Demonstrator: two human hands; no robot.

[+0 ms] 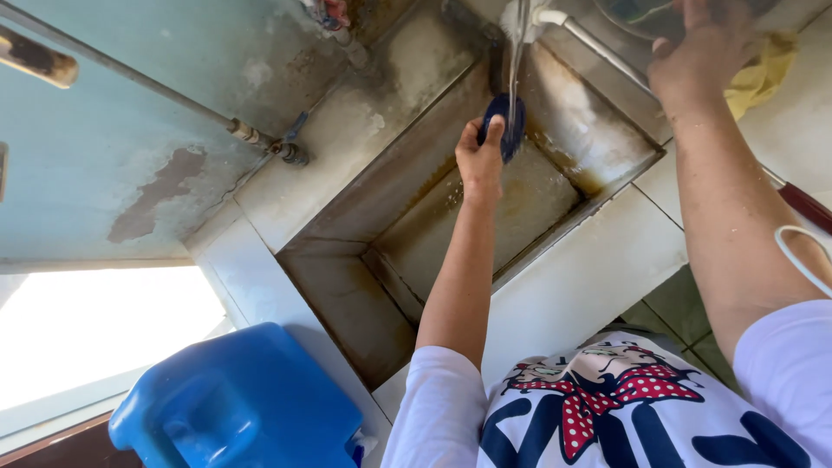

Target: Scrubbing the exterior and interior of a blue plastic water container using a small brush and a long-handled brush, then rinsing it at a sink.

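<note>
Right at the top centre of the frame, the person's left hand (481, 160) is clamped on a small dark blue disc-shaped object (505, 126), perhaps a lid or a scrubbing pad; its exact kind cannot be told. The thumb presses its near face and the fingers wrap behind it, so the piece stands nearly on edge, its long axis running up and down the frame. A thin stream of water (516, 61) falls from the tap (537, 16) above and strikes the upper part of the blue object, which therefore lies directly in the flow, just above the grip.

The right hand (706, 52), in the upper right corner, rests on the rim of a round bowl-like vessel (641, 13) that is mostly cut off by the frame edge; whether the fingers are closed on it or merely laid against it cannot be told. A yellow cloth (763, 74) lies just beside that hand on the tiled surface (598, 269). The left hand is the nearer one to the water; the right stays well apart from it.

Below the blue object sits the stained sink basin (485, 225), sunk into the surface. A metal pipe (156, 87) runs along the pale blue wall at upper left, and a blue plastic jerrycan (238, 403) stands at lower left.
</note>
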